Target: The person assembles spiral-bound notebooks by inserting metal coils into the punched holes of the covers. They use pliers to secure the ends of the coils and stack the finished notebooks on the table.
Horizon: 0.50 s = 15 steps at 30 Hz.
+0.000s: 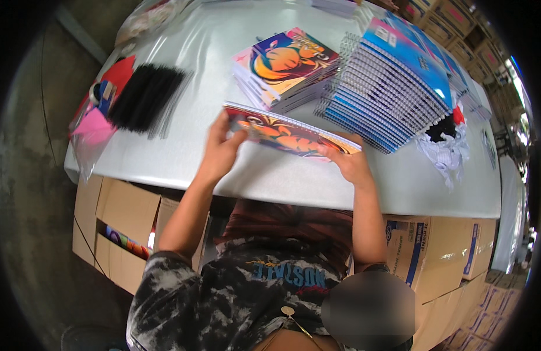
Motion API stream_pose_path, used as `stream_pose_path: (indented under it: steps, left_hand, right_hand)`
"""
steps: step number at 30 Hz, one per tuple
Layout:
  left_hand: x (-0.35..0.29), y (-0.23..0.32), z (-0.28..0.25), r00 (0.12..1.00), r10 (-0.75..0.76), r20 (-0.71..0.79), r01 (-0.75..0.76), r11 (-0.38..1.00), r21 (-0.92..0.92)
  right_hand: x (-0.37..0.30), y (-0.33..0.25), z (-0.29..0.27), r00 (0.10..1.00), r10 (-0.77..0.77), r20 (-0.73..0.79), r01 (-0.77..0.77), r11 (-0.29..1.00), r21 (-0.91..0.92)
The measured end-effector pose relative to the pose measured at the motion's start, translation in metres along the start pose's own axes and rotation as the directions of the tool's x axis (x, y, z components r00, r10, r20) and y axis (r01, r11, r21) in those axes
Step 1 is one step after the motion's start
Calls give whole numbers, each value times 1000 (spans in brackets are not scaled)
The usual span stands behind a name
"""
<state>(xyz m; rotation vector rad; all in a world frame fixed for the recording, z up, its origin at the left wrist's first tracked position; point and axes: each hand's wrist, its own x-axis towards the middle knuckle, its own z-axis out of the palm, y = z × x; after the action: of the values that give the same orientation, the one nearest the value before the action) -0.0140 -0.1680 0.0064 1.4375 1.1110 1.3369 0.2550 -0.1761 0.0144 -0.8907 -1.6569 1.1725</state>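
Note:
My left hand (219, 147) and my right hand (347, 162) each grip one end of a notebook (294, 136) with a colourful orange and purple cover. It is held tilted above the near part of the white table, its long pale upper edge facing away from me. Both thumbs press on the cover; most of the other fingers are hidden behind it. Just beyond it sits a stack of notebooks (291, 61) with similar covers. Right of that stack, spiral-bound blue notebooks (393, 88) lie fanned in an overlapping pile. A bundle of thin black spiral coils (147, 98) rests to the left.
On the table's (165, 161) left edge are a tape roll (95, 93), red and pink pieces and a clear plastic bag (89, 146). Crumpled white plastic (448, 152) lies at the right. Cardboard boxes (130, 205) stand below the near edge, and more boxes (457, 17) are at the far right.

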Motion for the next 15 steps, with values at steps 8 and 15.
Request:
stream_pose_path:
  steps: [8, 15]
  left_hand:
    - [4, -31, 11, 979, -156, 132, 174, 974, -145]
    - [7, -26, 3, 962, -211, 173, 226, 971, -72]
  right_hand:
    - [13, 25, 12, 990, 2, -139, 15, 993, 116]
    - [22, 27, 9, 985, -25, -168, 43, 994, 101]
